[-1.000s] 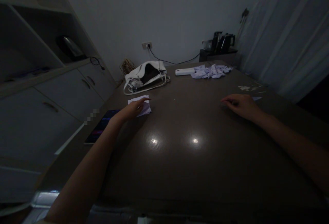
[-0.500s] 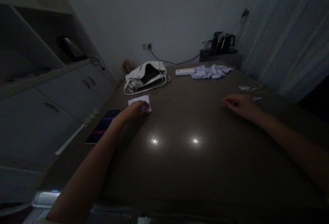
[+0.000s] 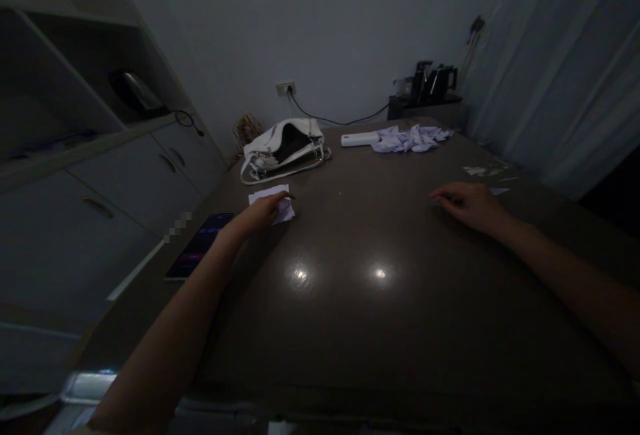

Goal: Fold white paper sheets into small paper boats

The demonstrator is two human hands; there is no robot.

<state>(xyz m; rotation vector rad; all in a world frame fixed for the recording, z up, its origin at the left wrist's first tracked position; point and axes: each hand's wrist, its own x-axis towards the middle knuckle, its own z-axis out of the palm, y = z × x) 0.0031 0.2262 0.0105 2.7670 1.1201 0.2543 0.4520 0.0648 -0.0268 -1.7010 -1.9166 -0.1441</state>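
My left hand [image 3: 263, 213] lies over a small stack of white paper [image 3: 270, 192] on the left part of the table. Its index finger reaches out across the sheets, and the lower fingers are hard to see in the dim light. My right hand [image 3: 467, 203] rests on the table at the right, fingers loosely bent, thumb a little apart from them, nothing visible in it. Just behind its wrist lies a small pointed piece of white paper [image 3: 499, 191]. A lit phone [image 3: 200, 245] is beside my left forearm.
A white handbag [image 3: 285, 145] stands behind the paper stack. Farther right are a white, flat-sided long object [image 3: 359, 139] and a heap of folded white paper pieces [image 3: 413, 138]. Small pale scraps [image 3: 483, 171] lie near the right edge. Kettles [image 3: 440, 82] stand behind the table.
The index finger of my left hand has straightened to the right over the paper. More of the stack's lower right corner shows, its sheets slightly fanned. My right hand has stayed in place.
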